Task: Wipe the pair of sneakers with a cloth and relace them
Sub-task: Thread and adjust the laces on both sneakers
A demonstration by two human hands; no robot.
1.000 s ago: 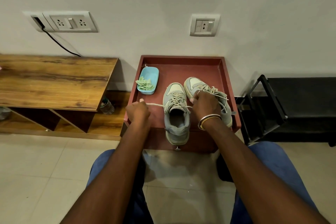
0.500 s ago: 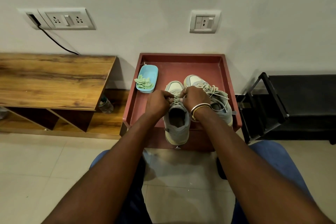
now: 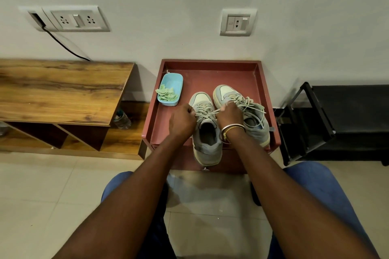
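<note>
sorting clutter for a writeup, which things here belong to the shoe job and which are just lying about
Job: left sneaker, right sneaker, lace, left hand, right hand, green cloth, blue tub.
Lying about: bottle, sockets, cable, black rack, wooden bench.

Surface: back half bare, open from the blue tub at the left edge across to the right edge. Raised rim along back, left and right edges. Front-left corner strip free. Left sneaker and right sneaker crowd the front-right. Lace stretched between left hand and right hand bars the way over the left sneaker.
</note>
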